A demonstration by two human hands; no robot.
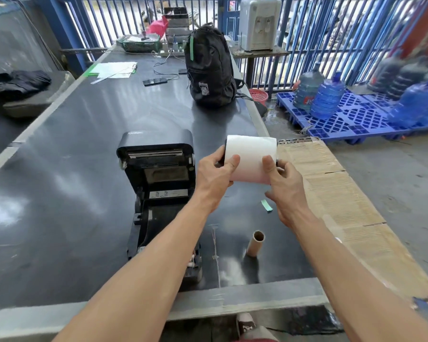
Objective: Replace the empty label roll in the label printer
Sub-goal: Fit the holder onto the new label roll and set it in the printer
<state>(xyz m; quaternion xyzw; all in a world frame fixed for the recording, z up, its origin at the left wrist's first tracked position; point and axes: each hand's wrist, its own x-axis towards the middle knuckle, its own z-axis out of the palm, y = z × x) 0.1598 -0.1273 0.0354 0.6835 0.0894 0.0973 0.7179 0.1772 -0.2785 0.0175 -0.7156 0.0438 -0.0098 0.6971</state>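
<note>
You hold the white label roll (251,157) in the air just to the right of the open label printer (158,183), your left hand (216,172) gripping its left end and your right hand (283,186) pinching its right end, fingers curled round it. The empty cardboard core (255,243) stands on the dark counter (84,134) nearer you, between your forearms, with a small green strip (266,205) lying close by.

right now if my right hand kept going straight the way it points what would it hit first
Your right hand holds the label roll. Past that lies bare table, then probably the backpack, though depth is unclear.
</note>
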